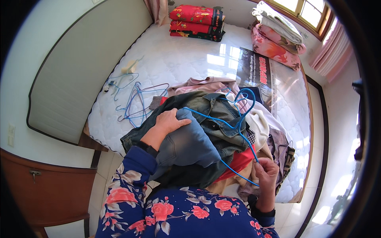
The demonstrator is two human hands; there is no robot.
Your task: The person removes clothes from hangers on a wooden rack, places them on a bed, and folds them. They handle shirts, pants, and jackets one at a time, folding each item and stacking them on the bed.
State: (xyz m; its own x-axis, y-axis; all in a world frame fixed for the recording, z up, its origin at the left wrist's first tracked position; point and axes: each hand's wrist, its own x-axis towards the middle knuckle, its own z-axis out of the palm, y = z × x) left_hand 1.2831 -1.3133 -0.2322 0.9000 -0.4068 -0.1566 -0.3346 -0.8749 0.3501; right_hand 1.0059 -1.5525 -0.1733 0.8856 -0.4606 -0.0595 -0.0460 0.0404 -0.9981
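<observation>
A blue clothes hanger (247,135) is gripped near its right corner by my right hand (266,171). Folded over the hanger's lower bar is a pair of blue denim trousers (190,142), with a back pocket facing up. My left hand (169,122) holds the cloth by the hanger's left end, thumb on top. Beneath lies a dark denim jacket (190,99) with its collar towards the hanger's hook. Under and around it are a red garment (235,163), a cream knit garment (259,122) and a plaid garment (276,148).
Several loose hangers (140,101) lie left of the pile on the plastic-wrapped mattress (190,59). Folded red floral quilts (196,22) stand at the far edge, pink floral bedding (276,44) at the far right. A wooden cabinet (50,190) with a key is at the left.
</observation>
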